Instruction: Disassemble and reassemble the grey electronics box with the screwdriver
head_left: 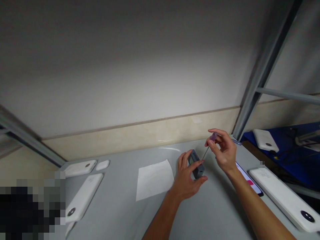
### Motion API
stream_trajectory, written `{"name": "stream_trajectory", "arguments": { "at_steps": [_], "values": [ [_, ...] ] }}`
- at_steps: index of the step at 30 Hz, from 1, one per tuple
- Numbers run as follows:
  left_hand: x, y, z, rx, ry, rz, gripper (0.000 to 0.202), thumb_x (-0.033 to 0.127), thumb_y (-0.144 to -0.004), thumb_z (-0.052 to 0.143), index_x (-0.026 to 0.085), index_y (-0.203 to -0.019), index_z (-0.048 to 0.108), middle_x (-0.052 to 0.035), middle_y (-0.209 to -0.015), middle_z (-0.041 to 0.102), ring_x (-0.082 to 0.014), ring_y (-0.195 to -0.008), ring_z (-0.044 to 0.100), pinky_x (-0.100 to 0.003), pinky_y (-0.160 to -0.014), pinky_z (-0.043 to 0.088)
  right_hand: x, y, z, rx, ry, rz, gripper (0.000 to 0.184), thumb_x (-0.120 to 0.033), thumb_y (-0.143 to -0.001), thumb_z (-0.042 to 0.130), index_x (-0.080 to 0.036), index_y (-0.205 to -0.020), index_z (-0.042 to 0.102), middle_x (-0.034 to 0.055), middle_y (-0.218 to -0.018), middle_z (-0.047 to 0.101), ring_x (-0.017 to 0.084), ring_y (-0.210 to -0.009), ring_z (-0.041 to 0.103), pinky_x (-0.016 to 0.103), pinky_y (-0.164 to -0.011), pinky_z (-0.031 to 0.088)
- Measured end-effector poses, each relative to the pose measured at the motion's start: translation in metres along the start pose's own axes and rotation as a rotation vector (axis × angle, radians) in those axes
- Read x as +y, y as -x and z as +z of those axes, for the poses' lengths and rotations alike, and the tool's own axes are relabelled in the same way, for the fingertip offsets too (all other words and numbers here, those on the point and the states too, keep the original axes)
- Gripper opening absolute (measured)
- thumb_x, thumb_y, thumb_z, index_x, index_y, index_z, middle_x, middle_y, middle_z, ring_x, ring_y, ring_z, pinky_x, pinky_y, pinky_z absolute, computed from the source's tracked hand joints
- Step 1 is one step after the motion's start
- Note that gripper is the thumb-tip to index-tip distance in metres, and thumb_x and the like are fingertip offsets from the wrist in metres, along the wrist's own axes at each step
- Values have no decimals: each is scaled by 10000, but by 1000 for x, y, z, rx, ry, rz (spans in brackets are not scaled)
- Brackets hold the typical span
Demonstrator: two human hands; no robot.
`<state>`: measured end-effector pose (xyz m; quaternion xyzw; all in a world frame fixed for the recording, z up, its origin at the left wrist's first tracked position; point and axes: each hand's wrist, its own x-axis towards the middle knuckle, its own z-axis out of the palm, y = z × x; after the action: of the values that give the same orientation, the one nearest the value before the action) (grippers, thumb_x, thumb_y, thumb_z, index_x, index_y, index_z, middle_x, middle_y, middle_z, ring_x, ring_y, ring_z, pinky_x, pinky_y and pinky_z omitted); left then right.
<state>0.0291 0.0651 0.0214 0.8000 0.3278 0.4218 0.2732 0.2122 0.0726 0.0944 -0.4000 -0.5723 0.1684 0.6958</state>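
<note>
Left hand [186,176] closes around a grey vented plastic box [196,165], steadying it at three o'clock from a white paper sheet [155,180]; right hand [223,151] pinches a slim purple-handled steel screwdriver [212,139], shaft angled down toward the box, just apart.

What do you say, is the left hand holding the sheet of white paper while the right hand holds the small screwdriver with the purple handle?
No: the left hand holds a small grey device, not the sheet of white paper, which lies on the table beside it, as the head view shows. The right hand does hold the screwdriver.
</note>
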Motion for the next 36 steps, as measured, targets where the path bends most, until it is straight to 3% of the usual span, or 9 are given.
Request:
{"name": "stream_trajectory", "arguments": {
  "at_steps": [4, 7, 11, 16, 19, 23, 28, 36],
  "values": [
    [-12, -2, 7, 24, -35, -41, 374, 301, -876, 775, 365, -1242, 738, -34, -1652, 356, -336, -1500, 353, -615, -1236, 311, 3, 5, 5, -59, 69, -66, 260, -323, -939, 658, -215, -1175, 654, -2, -724, 637, 168, -632, 574, 312, -582, 403],
    [-19, -4, 10, 26, -40, -65, 387, 313, -855, 806, 361, -1234, 744, -42, -1617, 406, -315, -1458, 423, -558, -1196, 409, 6, 7, 9, -86, 87, -92, 247, -279, -950, 635, -208, -1186, 642, -14, -720, 635, 146, -610, 535, 293, -566, 391],
    [-20, -6, 10, 59, -63, -101, 389, 324, -793, 866, 372, -1167, 774, -33, -1645, 332, -320, -1400, 473, -529, -1134, 481, 7, 9, 12, -104, 91, -104, 237, -257, -953, 630, -209, -1185, 639, -16, -720, 634, 145, -620, 541, 288, -562, 393],
    [-16, -7, 8, 68, -115, -152, 516, 341, -742, 905, 389, -1227, 735, -57, -1456, 470, -314, -1375, 466, -552, -1177, 422, 7, 10, 13, -93, 68, -93, 234, -255, -952, 645, -219, -1183, 642, -16, -728, 634, 152, -636, 574, 291, -572, 403],
    [-16, -7, 9, 91, -112, -202, 621, 351, -695, 934, 372, -1272, 706, -70, -1409, 444, -326, -1380, 455, -554, -1187, 407, 8, 11, 15, -56, 28, -85, 239, -258, -957, 650, -229, -1193, 641, -17, -734, 624, 165, -672, 612, 299, -603, 429],
    [-20, -8, 12, 70, -33, -187, 565, 316, -734, 905, 358, -1261, 706, -63, -1444, 417, -300, -1378, 474, -521, -1203, 396, 9, 13, 18, -37, 13, -79, 240, -259, -961, 648, -236, -1199, 641, -22, -735, 606, 167, -684, 626, 306, -626, 451],
    [-22, -11, 13, 108, 34, -146, 533, 320, -733, 902, 333, -1237, 730, -68, -1396, 481, -282, -1314, 533, -495, -1158, 450, 7, 14, 21, -28, 29, -82, 241, -248, -960, 644, -242, -1201, 639, -25, -745, 595, 158, -681, 620, 302, -626, 457],
    [-26, -15, 8, 189, -26, -172, 425, 316, -739, 895, 331, -1150, 787, -72, -1389, 490, -300, -1325, 525, -517, -1166, 443, 8, 10, 16, 8, 20, -64, 245, -259, -948, 655, -239, -1192, 640, -26, -754, 590, 162, -697, 633, 310, -652, 490]
  ]
}}
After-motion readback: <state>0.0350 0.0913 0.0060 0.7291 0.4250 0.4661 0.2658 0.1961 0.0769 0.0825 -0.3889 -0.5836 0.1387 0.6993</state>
